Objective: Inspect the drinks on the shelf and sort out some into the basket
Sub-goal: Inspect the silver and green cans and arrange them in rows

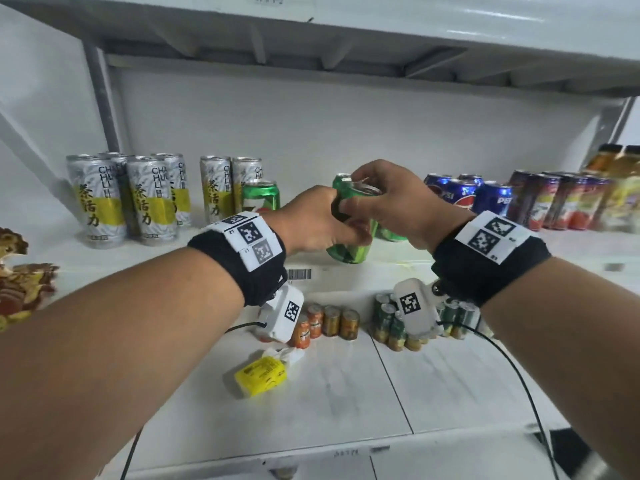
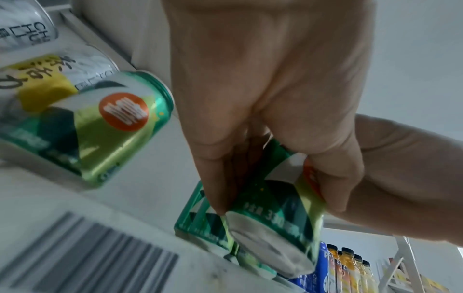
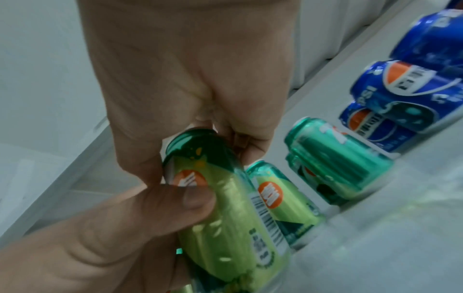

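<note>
This looks like a shop or stockroom. White metal shelves [image 1: 346, 268] hold drinks grouped by kind: tall tea cans [image 1: 100, 199], green soda cans [image 1: 260, 197], blue cola cans [image 1: 491, 199], juice bottles [image 1: 620, 168]. A barcode sticker [image 1: 299, 274] marks the shelf edge.

Bright, even white light fills the head view, and the white shelf [image 1: 346, 386] in the lower middle looks nearly washed out, with glare streaks on the upper shelf's front edge at top right. Shadows are soft and faint. Straight edges bow toward the frame's corners, and the drinks at the far right smear into blur. Small highlights glint on the blue cans [image 1: 464, 194] right of centre. Both wrist views are dimmer, greyish and low in contrast; the green can [image 3: 225, 214] and barcode label [image 2: 95, 255] at lower left are soft with motion blur.
</note>
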Demonstrator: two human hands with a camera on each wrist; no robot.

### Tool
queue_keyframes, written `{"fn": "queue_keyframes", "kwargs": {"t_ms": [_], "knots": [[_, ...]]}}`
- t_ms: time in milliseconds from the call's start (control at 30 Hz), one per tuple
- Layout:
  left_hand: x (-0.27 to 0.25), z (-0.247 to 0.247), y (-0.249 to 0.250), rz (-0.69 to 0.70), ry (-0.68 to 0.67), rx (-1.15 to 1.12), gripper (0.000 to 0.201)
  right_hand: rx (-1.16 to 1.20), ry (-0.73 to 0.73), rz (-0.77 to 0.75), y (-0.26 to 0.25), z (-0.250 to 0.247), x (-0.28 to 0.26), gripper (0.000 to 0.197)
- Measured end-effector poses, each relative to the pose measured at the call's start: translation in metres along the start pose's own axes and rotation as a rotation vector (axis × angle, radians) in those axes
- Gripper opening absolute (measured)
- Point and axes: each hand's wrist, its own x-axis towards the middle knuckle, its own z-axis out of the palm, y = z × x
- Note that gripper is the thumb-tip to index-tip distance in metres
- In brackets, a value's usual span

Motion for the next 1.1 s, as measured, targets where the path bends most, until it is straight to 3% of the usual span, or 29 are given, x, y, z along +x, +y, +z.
{"fn": "queue_keyframes", "kwargs": {"t_ms": [133, 433, 633, 767, 1100], "knots": [[0.012, 0.027, 0.005, -0.005, 0.013, -0.07, 0.029, 0.281, -0.019, 0.086, 0.031, -0.018, 0.003, 0.046], [0.039, 0.075, -0.005, -0.033, 0.172, -0.272, 0.033, 0.522, -0.164, 0.07, 0.089, -0.034, 0.019, 0.059], [0.035, 0.081, -0.023, -0.022, 0.149, -0.396, 0.058, 0.668, -0.185, 0.076, 0.113, -0.032, 0.014, 0.034], [0.037, 0.082, -0.026, -0.031, 0.161, -0.436, 0.066, 0.678, -0.19, 0.062, 0.112, -0.035, 0.013, 0.038], [0.03, 0.081, -0.02, -0.047, 0.159, -0.571, 0.036, 0.613, -0.171, 0.01, 0.11, -0.032, 0.006, 0.028]]}}
